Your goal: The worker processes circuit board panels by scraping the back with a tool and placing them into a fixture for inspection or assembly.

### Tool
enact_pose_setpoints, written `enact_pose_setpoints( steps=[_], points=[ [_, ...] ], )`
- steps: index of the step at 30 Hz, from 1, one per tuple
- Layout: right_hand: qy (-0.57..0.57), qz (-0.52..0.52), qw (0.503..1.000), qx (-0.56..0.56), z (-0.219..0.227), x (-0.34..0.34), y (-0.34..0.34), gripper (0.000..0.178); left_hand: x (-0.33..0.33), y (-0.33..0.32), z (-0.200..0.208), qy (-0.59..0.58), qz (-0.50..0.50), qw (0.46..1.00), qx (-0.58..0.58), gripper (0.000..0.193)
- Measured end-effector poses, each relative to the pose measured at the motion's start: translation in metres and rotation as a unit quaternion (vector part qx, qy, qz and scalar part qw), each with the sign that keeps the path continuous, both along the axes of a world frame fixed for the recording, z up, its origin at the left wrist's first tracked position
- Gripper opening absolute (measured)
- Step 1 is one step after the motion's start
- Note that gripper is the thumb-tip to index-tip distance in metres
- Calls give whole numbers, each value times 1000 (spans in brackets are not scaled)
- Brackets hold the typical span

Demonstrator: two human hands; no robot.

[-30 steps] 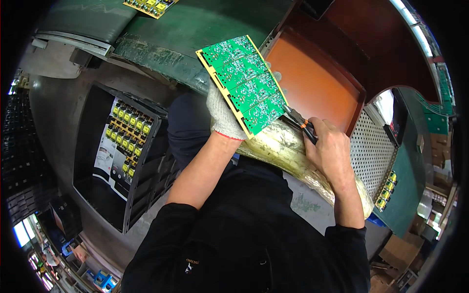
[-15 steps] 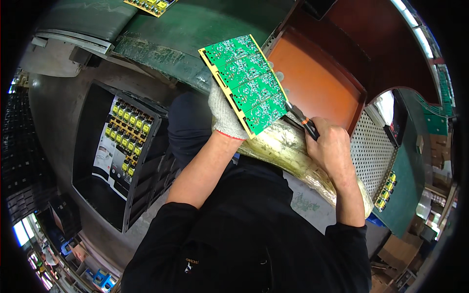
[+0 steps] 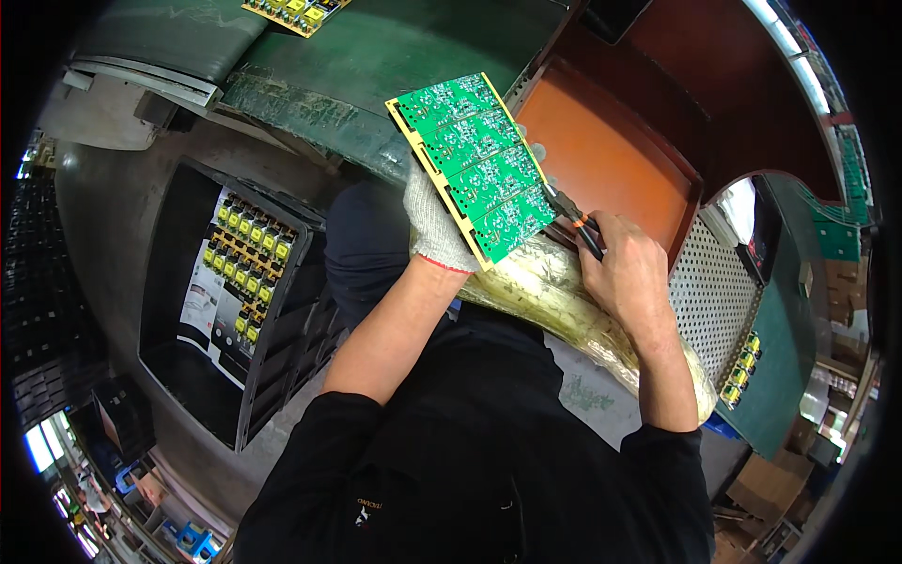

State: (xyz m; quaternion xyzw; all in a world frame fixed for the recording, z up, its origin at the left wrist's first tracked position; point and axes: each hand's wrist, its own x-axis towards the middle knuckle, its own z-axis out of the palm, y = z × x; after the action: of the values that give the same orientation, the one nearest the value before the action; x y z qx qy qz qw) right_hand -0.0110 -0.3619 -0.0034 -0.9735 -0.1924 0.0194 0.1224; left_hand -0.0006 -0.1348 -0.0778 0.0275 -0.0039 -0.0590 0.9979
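Above the orange tray (image 3: 601,150), the white-gloved left hand (image 3: 434,224) has its fingers closed around a green rectangular circuit board with a yellow edge (image 3: 474,164), tilted upright. Just right of that board, the bare right hand (image 3: 628,273) grips small black-and-orange pliers (image 3: 575,218), tips touching its lower corner.

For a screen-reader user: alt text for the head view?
A gloved left hand holds up a green circuit board while the bare right hand works small pliers at its edge. A black tray of yellow parts sits to the left.
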Motion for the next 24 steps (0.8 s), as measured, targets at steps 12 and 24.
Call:
enact_pose_setpoints(
  steps=[12,24],
  points=[
    [-8,13,999,46,4,18,-9,30,0,3,-1,-8,-48,999,0,79],
    [14,-10,1000,22,2,-3,6,25,-7,-1,6,-1,-3,1000,19,71]
  ],
)
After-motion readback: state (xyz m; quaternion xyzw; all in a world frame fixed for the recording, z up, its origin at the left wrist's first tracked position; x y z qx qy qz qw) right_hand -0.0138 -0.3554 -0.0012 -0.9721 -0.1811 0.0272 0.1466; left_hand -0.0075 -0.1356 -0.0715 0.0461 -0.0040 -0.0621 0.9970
